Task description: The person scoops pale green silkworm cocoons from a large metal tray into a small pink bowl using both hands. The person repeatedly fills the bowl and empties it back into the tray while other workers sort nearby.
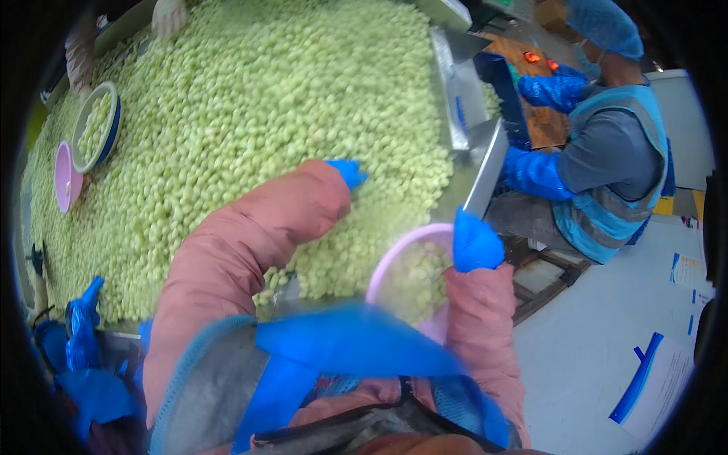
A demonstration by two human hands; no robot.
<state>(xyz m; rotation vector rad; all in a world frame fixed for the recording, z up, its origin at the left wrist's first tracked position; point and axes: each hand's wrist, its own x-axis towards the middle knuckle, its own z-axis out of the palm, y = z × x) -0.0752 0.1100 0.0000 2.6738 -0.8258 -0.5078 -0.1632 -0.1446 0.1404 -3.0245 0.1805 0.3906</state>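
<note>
Pale green oval fruits that look like grapes cover a large metal table. My left hand, in a blue glove, reaches forward onto them; its fingers are partly hidden by the pink sleeve and blurred, so its grip does not show. At the table's near right corner, my right hand, also in a blue glove, is closed at the right rim of a pink plastic basin. The basin tilts and has many of the same fruits inside. A blurred blue apron crosses in front of its lower part.
A metal chute wall edges the table's right side. Beyond it a co-worker in a hair net and blue sleeves stands close. At the far left are a fruit-filled bowl, a smaller pink basin and other people's hands.
</note>
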